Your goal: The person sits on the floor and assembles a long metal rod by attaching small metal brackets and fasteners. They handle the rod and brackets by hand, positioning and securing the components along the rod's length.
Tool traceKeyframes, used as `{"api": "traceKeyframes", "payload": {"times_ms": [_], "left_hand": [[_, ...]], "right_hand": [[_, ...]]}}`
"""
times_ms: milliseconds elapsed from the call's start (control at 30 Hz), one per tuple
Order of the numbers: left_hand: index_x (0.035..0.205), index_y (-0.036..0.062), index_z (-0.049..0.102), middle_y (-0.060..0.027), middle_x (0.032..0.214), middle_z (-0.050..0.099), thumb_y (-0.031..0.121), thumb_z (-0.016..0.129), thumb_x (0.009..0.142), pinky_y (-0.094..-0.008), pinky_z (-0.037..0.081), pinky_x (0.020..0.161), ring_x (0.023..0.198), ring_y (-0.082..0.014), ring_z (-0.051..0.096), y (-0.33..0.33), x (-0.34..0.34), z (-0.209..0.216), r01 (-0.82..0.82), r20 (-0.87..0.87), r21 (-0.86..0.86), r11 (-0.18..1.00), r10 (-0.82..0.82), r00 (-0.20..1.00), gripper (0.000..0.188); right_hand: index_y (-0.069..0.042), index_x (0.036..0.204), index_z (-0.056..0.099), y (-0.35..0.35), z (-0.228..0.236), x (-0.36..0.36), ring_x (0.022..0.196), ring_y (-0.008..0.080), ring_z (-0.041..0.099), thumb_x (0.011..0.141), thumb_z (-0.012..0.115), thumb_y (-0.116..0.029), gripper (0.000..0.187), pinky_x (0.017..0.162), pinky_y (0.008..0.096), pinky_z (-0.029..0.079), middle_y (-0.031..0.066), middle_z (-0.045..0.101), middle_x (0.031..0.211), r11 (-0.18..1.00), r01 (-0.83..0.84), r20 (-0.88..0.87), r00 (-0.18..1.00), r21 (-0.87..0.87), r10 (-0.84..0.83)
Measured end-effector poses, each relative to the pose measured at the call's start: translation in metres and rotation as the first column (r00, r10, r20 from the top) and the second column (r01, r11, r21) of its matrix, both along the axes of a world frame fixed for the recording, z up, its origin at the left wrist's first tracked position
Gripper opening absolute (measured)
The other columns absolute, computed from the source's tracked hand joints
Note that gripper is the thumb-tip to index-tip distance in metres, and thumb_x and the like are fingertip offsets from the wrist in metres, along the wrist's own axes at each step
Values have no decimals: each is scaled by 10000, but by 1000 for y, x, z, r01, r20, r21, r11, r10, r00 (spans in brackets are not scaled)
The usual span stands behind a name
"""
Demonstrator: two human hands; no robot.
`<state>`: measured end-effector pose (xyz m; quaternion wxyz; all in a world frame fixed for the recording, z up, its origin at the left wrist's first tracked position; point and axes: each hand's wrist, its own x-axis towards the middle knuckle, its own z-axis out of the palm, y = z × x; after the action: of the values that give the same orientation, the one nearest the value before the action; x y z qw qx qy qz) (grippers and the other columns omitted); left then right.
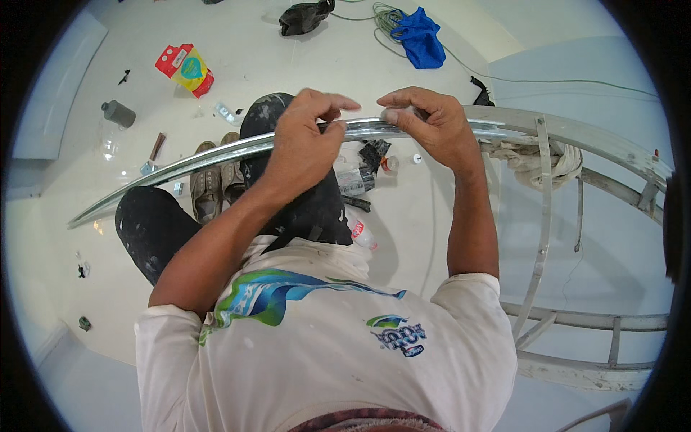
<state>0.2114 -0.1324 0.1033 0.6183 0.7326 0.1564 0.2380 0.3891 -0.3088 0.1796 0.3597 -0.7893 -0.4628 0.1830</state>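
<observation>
Long, thin galvanized metal profiles [248, 149], several lying together, run across my thighs from the lower left to the right. My left hand [308, 137] is over them at my knee, its thumb and forefinger apart with a gap between. Farther right, my right hand [434, 124] hovers at the profiles' far edge. Its thumb tip is close to the metal, and its forefinger arches above it. Nothing shows between the fingers of either hand. Whether the hands touch the metal is hard to tell.
A metal ladder [541, 237] stands on the right, a pale cloth [536, 164] hanging from it. On the floor are a hammer [154, 153], a grey bottle [118, 114], a red and yellow bag [186, 70], shoes [206, 191], a blue bag [419, 39] and a cable [533, 78].
</observation>
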Motion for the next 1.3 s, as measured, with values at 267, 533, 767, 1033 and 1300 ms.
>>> {"api": "traceKeyframes", "payload": {"times_ms": [267,533,767,1033,1300], "left_hand": [[1169,86,874,-81,1076,813,-13,834,928,-388,622,831,960,-255,784,61,5,-18,238,40,615,752,-331,943,264],[1057,52,803,-126,1013,797,80,791,984,-422,605,838,926,-308,778,52,15,-24,219,74,537,814,-305,950,79],[1091,14,769,-178,1004,781,172,739,1049,-415,569,840,915,-301,746,58,45,-13,366,-115,476,800,-355,928,167],[1118,14,775,-72,982,765,184,759,1076,-365,554,851,912,-173,682,57,42,-14,441,-24,194,876,-446,895,176],[1158,30,773,-35,1007,756,187,750,1110,-308,549,850,938,-103,664,48,38,-21,451,163,-36,892,-439,883,166]], "right_hand": [[-62,1227,878,-2,-9,2,686,60,529,1013,857,-195,253,633,262,435,11,837,993,993,88,-39,996,82,-85],[-46,1188,874,0,-14,1,708,59,591,1026,841,-195,223,647,260,479,12,834,981,989,80,-51,996,127,-74],[-52,1193,871,4,-9,-5,737,87,615,1029,818,-210,234,676,286,503,45,843,1008,997,72,16,997,42,-73],[-52,1202,867,4,-15,2,791,155,699,1013,817,-242,273,724,335,555,77,859,1039,997,62,-37,998,40,-60],[-22,1119,843,26,-27,-15,878,208,782,1010,840,-216,222,798,357,588,94,855,1003,999,-12,105,994,-38,16]]}}
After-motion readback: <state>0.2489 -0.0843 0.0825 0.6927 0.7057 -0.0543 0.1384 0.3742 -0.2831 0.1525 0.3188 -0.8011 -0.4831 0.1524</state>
